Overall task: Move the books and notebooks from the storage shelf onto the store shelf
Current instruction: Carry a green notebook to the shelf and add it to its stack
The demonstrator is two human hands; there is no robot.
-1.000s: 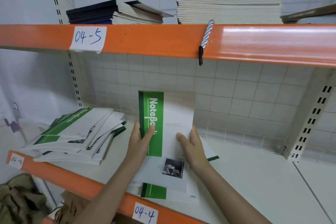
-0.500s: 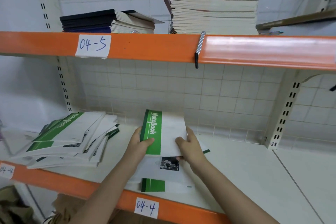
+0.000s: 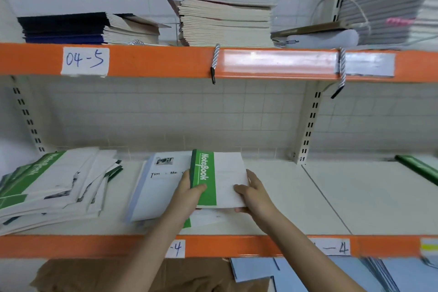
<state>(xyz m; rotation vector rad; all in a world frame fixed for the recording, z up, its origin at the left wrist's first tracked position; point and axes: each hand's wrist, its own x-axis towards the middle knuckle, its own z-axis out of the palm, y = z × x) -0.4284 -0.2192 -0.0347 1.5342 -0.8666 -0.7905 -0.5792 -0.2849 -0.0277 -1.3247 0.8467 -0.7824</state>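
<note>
Head view of a two-tier shelving unit with orange front rails. The left hand [image 3: 189,191] and the right hand [image 3: 253,193] together hold a green-and-white notebook [image 3: 216,179] by its near corners, thumbs on the cover and fingers curled beneath, just above the middle of the lower shelf [image 3: 296,197]. The notebook hangs over other notebooks lying flat near the front edge, among them a pale blue-spined one [image 3: 156,187] just to its left. A slumped pile of matching green notebooks [image 3: 52,185] occupies the left end of the same shelf. On the upper shelf [image 3: 154,60], labelled 04-5, rest a dark-covered stack [image 3: 78,28] toward the left and a taller cream-paged stack [image 3: 225,22] near the middle.

Progress appears partial: several notebooks lie on the lower shelf and one is in hand, while full stacks remain above. Which tier serves as the storage shelf cannot be told from this view, so the remaining count is uncertain.
</note>
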